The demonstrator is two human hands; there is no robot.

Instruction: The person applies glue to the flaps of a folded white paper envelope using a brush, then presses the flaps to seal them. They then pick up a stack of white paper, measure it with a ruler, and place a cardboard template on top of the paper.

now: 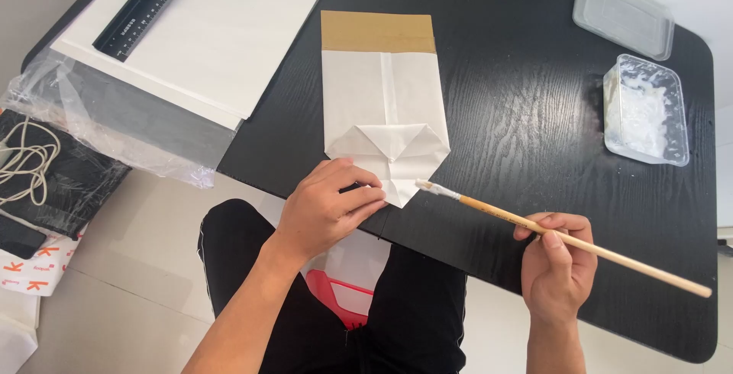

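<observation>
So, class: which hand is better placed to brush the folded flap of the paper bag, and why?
The right hand. It already holds the brush, whose bristle tip sits just beside the flap of the paper bag. The left hand is pressing the flap's near edge down.

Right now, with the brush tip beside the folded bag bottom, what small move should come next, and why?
Probably a short slide of the brush leftward, so its bristles meet the folded flap of the paper bag. The tip sits just off the flap's lower right edge, the left hand already presses that flap down, and the right hand holds the handle. The tub of white paste stands far right.
</observation>
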